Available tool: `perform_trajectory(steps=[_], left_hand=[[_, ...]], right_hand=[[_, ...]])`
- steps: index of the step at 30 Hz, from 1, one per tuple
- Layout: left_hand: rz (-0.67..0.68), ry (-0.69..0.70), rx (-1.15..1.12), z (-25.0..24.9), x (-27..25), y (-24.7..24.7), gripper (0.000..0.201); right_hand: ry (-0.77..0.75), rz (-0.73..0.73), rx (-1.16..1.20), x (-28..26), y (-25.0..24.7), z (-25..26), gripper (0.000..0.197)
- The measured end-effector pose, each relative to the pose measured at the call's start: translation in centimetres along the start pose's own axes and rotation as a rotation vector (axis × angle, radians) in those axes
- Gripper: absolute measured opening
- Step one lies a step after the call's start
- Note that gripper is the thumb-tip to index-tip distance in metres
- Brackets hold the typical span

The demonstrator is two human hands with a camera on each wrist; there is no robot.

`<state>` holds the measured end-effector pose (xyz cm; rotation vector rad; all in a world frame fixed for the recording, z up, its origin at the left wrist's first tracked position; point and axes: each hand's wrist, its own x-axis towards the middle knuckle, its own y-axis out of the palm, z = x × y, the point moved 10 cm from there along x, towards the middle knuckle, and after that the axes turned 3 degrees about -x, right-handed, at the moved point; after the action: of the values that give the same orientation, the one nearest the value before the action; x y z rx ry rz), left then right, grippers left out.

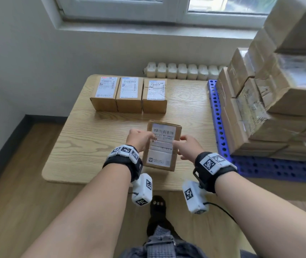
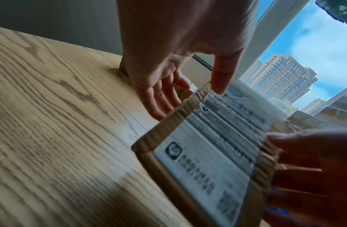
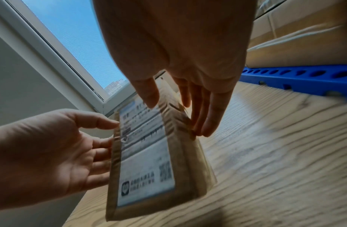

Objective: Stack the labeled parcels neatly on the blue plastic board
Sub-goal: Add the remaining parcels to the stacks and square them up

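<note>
A brown cardboard parcel (image 1: 162, 146) with a white shipping label sits between my two hands over the near middle of the wooden table (image 1: 92, 138). My left hand (image 1: 141, 137) holds its left side, thumb on the top face and fingers down the side. My right hand (image 1: 187, 146) holds the right side the same way. In the left wrist view the parcel (image 2: 211, 153) looks tilted, with its near end off the table. The blue plastic board (image 1: 221, 131) lies to the right, carrying a tall stack of parcels (image 1: 269, 101).
A row of three labeled parcels (image 1: 130, 94) stands side by side at the back of the table. A white radiator (image 1: 182, 70) and a window sill are behind it. The stack on the board rises well above table height at the right.
</note>
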<state>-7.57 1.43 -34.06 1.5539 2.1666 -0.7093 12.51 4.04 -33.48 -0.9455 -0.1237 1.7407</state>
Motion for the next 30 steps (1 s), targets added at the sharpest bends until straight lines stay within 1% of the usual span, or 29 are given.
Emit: perform_trajectory(steps=[1,2,4,6,7,9,10,11,13,14,16,17,19,21,24,27,30], left_hand=[[-0.003,0.002,-0.02,-0.2,-0.7,-0.2,0.039],[0.008,0.01,-0.035,-0.7,-1.3,-0.1,0.053],[0.069,0.045,-0.031,-1.8,-2.5,0.6,0.081],[0.132,0.118,-0.02,-3.6,-3.6,1.7,0.097],[0.159,0.156,-0.014,-4.6,-4.3,2.2,0.103],[0.203,0.209,-0.014,-6.5,-6.0,3.4,0.116],[0.232,0.222,-0.026,-7.3,-6.7,4.0,0.117],[0.271,0.237,-0.04,-8.2,-7.6,4.6,0.108],[0.346,0.267,-0.099,-10.4,-9.2,5.9,0.073],[0.378,0.277,-0.121,-11.5,-9.8,6.5,0.07],[0.406,0.31,-0.141,-14.2,-11.7,7.6,0.078],[0.401,0.352,-0.148,-15.8,-12.5,8.0,0.072],[0.414,0.44,-0.154,-19.1,-14.6,9.4,0.053],[0.427,0.506,-0.14,-22.0,-16.6,11.0,0.051],[0.458,0.583,-0.143,-25.2,-18.8,13.7,0.048],[0.514,0.583,-0.193,-27.0,-20.1,17.0,0.042],[0.509,0.606,-0.199,-28.6,-20.8,20.6,0.042]], right_hand=[[-0.017,-0.011,-0.011,-0.6,-0.4,0.0,0.058],[-0.038,-0.024,-0.016,-1.3,-0.8,0.1,0.057],[-0.09,-0.049,0.002,-2.8,-2.0,0.5,0.046],[-0.132,-0.07,0.052,-4.4,-3.5,1.0,0.041],[-0.149,-0.076,0.08,-5.2,-4.4,1.2,0.043],[-0.18,-0.105,0.151,-6.6,-6.3,2.0,0.056],[-0.201,-0.137,0.194,-7.3,-7.5,2.6,0.058],[-0.234,-0.174,0.241,-8.3,-8.9,3.4,0.056],[-0.309,-0.247,0.314,-10.1,-11.8,5.2,0.052],[-0.344,-0.284,0.34,-11.0,-13.3,6.0,0.052],[-0.387,-0.348,0.384,-12.7,-16.2,7.1,0.054],[-0.404,-0.375,0.406,-13.5,-17.6,7.4,0.054],[-0.43,-0.425,0.449,-15.1,-20.4,7.5,0.056],[-0.461,-0.467,0.475,-16.6,-23.2,7.4,0.056],[-0.518,-0.506,0.472,-18.4,-27.1,7.4,0.045],[-0.55,-0.554,0.461,-19.6,-30.9,6.6,0.031],[-0.566,-0.58,0.446,-19.9,-34.7,5.4,0.027]])
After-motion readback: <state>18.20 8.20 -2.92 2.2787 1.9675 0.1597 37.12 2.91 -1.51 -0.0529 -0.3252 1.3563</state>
